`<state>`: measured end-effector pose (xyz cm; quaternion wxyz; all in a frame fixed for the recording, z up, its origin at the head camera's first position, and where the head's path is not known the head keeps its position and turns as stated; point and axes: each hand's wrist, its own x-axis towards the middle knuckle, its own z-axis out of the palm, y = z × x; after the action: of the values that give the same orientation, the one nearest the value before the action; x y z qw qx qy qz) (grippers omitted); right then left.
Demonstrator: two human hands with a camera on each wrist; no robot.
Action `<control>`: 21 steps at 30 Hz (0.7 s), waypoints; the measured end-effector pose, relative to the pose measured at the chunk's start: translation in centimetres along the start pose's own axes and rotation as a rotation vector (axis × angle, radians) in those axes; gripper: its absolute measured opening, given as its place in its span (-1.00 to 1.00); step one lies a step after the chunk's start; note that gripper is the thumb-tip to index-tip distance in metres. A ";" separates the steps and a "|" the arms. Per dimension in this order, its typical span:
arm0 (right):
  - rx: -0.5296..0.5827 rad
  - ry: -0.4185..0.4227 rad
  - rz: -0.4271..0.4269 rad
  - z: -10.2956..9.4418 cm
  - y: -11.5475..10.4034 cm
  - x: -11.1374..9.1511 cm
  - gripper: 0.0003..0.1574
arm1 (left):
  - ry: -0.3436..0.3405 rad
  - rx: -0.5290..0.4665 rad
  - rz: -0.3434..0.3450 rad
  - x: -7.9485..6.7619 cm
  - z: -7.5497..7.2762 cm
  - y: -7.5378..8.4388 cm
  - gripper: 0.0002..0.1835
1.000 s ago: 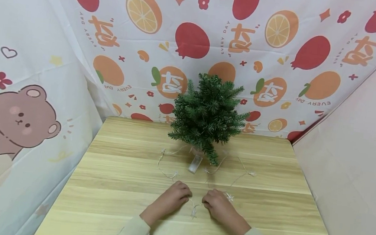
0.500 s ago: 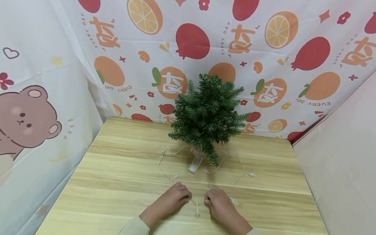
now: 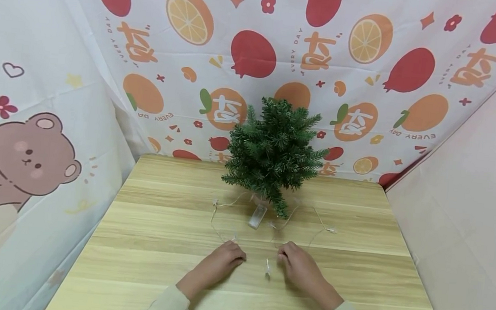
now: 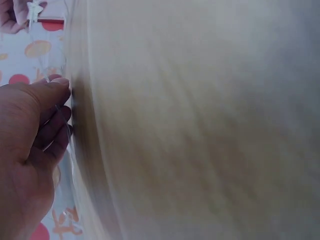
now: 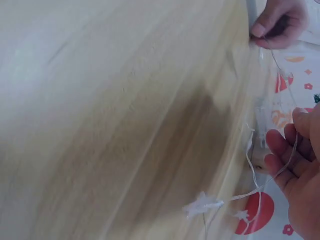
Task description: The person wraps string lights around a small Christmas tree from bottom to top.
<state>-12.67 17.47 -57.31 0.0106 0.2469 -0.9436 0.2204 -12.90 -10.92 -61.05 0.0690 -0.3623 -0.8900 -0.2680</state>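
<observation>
- Fruit-printed cloth is hanging beyond both my hands, and a bear-printed cloth is hanging well off to the left of my left hand.
- Beneath both hands, a pale wooden table is stretching out.
- Between thumb and finger, my left hand is pinching the thin wire of a string of star lights.
- My right hand is holding the same wire, its fingers curling and the strand running across them.
- One star of the string is sitting between my two hands; whether it is touching the table, I cannot tell.
- Beyond my left hand, more wire and stars are lying in a loose curve; beyond my right hand, another stretch is spreading out.
- A small green tree is standing beyond my hands, roughly midway between them.
- At its foot, on the side towards my hands, a small clear box is lying.
- Light sleeves are covering my forearms behind the wrists.
</observation>
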 end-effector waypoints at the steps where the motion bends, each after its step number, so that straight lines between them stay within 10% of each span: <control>1: 0.000 0.006 0.001 -0.2 0.1 0.0 -0.93 | 0.009 -0.002 0.003 -0.1 0.0 -0.1 -0.87; 13: -0.189 0.231 -0.231 -1.5 2.3 -0.2 -0.90 | 0.101 0.086 0.026 -1.1 -1.0 -0.9 -0.94; 21: -0.200 0.257 -0.222 -2.7 3.4 -0.7 -0.85 | 0.181 0.121 -0.004 -1.3 -2.1 -1.1 -0.88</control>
<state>-13.89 21.60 -56.36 0.1797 0.3170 -0.9187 0.1526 -12.86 -13.46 -60.09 0.1703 -0.3301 -0.8955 -0.2452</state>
